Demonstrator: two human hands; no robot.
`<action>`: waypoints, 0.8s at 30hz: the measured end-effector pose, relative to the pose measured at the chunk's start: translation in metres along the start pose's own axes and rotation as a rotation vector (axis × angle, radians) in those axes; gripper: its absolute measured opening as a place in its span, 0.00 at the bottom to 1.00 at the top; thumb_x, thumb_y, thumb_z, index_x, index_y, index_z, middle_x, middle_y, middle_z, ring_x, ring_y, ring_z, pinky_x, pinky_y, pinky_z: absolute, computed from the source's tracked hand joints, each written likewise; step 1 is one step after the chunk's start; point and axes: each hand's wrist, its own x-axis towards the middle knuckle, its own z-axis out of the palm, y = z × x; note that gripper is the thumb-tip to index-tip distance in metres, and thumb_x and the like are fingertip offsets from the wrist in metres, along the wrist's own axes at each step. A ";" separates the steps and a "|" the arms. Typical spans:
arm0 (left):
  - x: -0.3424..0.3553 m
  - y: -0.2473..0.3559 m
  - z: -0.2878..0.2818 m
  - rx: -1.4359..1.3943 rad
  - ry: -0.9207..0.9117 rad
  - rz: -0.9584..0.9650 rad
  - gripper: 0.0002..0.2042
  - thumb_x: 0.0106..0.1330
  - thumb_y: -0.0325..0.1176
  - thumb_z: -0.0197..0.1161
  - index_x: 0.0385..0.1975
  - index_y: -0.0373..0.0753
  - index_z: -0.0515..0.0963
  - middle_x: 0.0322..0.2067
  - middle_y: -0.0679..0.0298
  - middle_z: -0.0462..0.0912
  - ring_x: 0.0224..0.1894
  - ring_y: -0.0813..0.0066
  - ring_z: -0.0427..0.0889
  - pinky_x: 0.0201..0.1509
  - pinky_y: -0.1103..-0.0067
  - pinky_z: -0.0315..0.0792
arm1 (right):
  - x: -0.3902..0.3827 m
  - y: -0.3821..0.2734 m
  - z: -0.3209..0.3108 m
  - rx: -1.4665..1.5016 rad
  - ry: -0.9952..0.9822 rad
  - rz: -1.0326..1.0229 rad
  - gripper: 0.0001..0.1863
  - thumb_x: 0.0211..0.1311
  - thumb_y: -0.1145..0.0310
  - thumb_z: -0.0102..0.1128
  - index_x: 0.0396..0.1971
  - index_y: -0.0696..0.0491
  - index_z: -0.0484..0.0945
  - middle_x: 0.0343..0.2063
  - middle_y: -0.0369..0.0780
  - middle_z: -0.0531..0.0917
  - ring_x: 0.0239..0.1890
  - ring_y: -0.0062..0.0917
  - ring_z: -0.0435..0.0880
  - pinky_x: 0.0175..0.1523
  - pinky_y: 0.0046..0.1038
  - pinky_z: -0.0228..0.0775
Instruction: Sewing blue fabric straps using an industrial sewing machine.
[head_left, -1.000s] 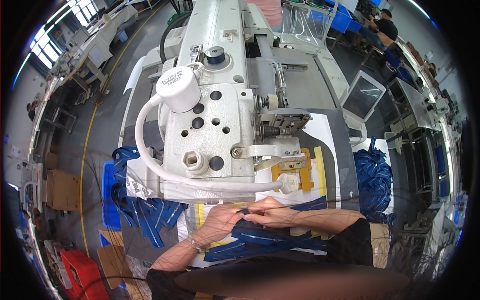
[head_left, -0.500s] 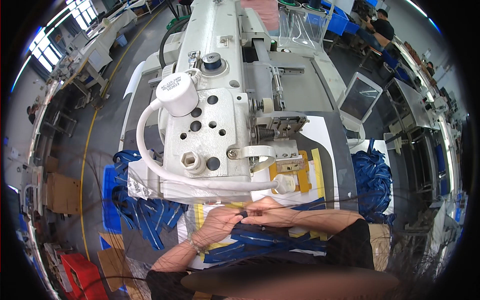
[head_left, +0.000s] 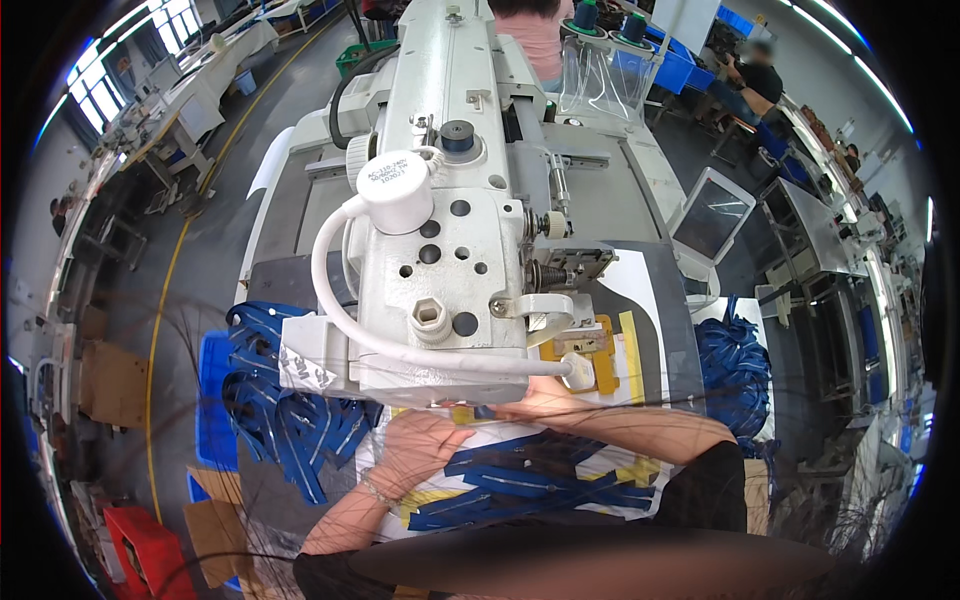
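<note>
In front of a white sewing machine (head_left: pixel 440 300), my left hand (head_left: pixel 425 442) is closed, its fingers bent together just below the machine head; what they hold, if anything, is hidden. My right hand (head_left: pixel 548 402) reaches in under the head and hose. Its fingers look bent and closed, though the head covers part of them. A small dark blue piece (head_left: pixel 484 412) shows between the two hands; which hand grips it cannot be made out. Several blue zippers (head_left: pixel 520 484) with pale teeth lie crossed on the white surface nearest me, below both hands.
Piles of blue zippers lie left (head_left: pixel 290 420) and right (head_left: pixel 735 365) of the machine. A yellow clamp frame (head_left: pixel 603 360) sits beside the head. There is a tilted screen (head_left: pixel 713 215) at the right, a blue bin (head_left: pixel 215 400) at left and a red crate (head_left: pixel 150 550) on the floor. Other people are farther back.
My hands have drawn apart: the left has shifted left and down, while the right has moved farther under the machine head. The view has shifted, so the machine appears more to the right.
</note>
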 end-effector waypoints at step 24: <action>-0.014 0.017 0.016 0.319 -0.029 0.128 0.27 0.53 0.55 0.64 0.46 0.39 0.75 0.57 0.54 0.71 0.54 0.66 0.72 0.49 0.68 0.65 | 0.016 -0.007 0.007 -0.133 0.160 0.077 0.07 0.59 0.71 0.58 0.30 0.59 0.75 0.15 0.37 0.77 0.13 0.17 0.73 0.17 0.19 0.62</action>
